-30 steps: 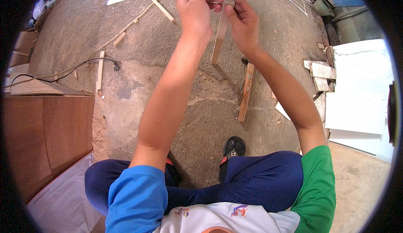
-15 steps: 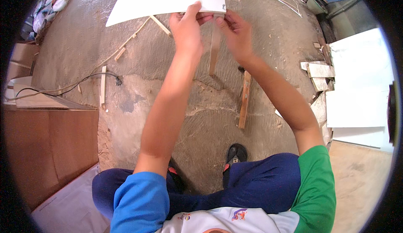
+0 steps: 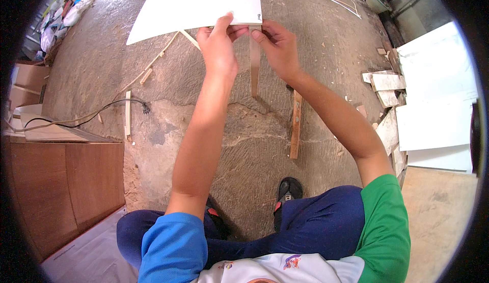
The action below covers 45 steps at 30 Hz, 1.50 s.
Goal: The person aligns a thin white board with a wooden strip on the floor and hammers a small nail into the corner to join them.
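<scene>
A white panel point(image 3: 198, 3) with one curved side lies flat at the top of the view, in front of me. Below its near right corner stands a narrow wooden leg point(image 3: 254, 71), reaching down toward the floor. My left hand point(image 3: 219, 46) is closed on the panel's near edge, thumb on top and fingers tucked underneath. At the corner, my right hand point(image 3: 277, 46) is closed around the top of the leg, its thumb on the front face. The fingertips under the panel are partly hidden.
On the concrete floor lie a wooden strip point(image 3: 296, 125), a pale stick point(image 3: 128, 115) and a black cable with a plug point(image 3: 145, 108). A brown wooden box point(image 3: 66, 181) stands at left. White boards point(image 3: 433, 89) and scrap wood pieces point(image 3: 387, 83) are at right.
The panel, the leg and both hands appear slightly lower and further left in the view. The floor objects have shifted a little too. Both hands keep their hold.
</scene>
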{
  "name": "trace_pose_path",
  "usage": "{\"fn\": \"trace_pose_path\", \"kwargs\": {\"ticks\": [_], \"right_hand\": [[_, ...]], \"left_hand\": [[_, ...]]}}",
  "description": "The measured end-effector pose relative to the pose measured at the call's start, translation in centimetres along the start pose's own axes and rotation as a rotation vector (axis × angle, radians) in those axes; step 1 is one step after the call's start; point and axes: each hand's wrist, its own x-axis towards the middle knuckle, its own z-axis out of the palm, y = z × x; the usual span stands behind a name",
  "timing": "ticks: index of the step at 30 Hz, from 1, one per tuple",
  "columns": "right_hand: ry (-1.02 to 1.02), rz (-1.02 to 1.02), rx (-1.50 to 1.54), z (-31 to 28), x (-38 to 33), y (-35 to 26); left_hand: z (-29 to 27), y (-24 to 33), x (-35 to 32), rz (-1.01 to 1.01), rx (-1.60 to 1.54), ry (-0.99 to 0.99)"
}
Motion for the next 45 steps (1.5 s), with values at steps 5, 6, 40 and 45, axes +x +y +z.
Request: {"fn": "trace_pose_path", "kwargs": {"ticks": [5, 6, 40, 45], "right_hand": [[-0.003, 0.008, 0.036, 0.0, 0.0, 0.1], [-0.007, 0.012, 0.041, 0.0, 0.0, 0.0], [0.025, 0.007, 0.102, 0.0, 0.1, 0.8], [0.043, -0.009, 0.095, 0.0, 0.1, 0.8]], "left_hand": [[-0.2, -0.1, 0.1, 0.014, 0.005, -0.024], [-0.2, -0.1, 0.1, 0.017, 0.004, -0.023], [0.6, -0.2, 0.0, 0.021, -0.037, 0.001], [1.0, -0.1, -0.2, 0.033, -0.054, 0.068]]}}
